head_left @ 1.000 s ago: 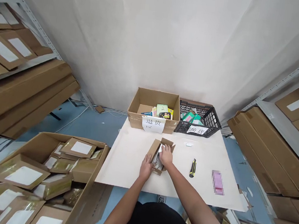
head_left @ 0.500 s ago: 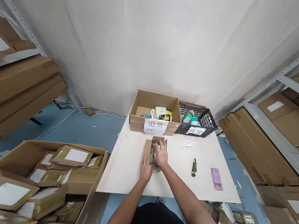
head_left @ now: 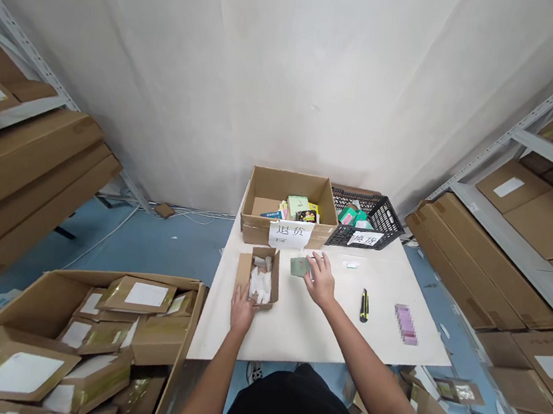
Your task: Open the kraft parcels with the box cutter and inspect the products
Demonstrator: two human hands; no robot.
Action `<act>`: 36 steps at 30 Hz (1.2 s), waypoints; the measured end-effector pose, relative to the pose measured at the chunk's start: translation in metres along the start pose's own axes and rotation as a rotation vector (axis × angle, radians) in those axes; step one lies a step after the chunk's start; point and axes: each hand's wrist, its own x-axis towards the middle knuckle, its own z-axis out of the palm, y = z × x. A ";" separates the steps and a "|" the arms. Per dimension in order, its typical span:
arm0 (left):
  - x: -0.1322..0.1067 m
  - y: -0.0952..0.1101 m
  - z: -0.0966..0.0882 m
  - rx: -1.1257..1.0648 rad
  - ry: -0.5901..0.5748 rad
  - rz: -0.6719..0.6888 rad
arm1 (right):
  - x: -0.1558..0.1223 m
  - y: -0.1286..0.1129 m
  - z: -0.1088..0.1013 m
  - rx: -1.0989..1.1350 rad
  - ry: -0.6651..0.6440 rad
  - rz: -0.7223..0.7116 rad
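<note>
My right hand [head_left: 320, 281] pinches a small flat green box [head_left: 299, 267] by its right end, just above the table. To the left, a small open cardboard box [head_left: 275, 279] stands on the table with white crumpled packing material [head_left: 260, 283] inside. My left hand [head_left: 242, 309] grips this cardboard box at its near left corner, by the raised flap. A yellow and black box cutter [head_left: 364, 306] lies to the right of my right hand.
At the table's [head_left: 305, 338] back stand a large labelled cardboard box [head_left: 254, 231] and a black plastic crate [head_left: 389, 222], both holding small packages. A pixelated purple item [head_left: 406, 324] lies right. A big carton [head_left: 194, 321] of parcels stands left; shelves [head_left: 538, 249] flank me.
My right hand has come out of the small cardboard box and moved right with the green box. The cardboard box and my left hand have shifted left.
</note>
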 end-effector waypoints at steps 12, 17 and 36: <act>-0.011 -0.002 -0.017 0.109 -0.003 0.130 | -0.048 0.090 0.085 0.080 -0.169 0.450; -0.003 0.027 -0.031 -0.024 0.202 0.187 | -0.050 0.096 0.081 0.102 -0.247 0.687; 0.142 0.199 0.023 0.051 -0.460 0.423 | -0.041 0.116 0.099 0.689 -0.330 0.480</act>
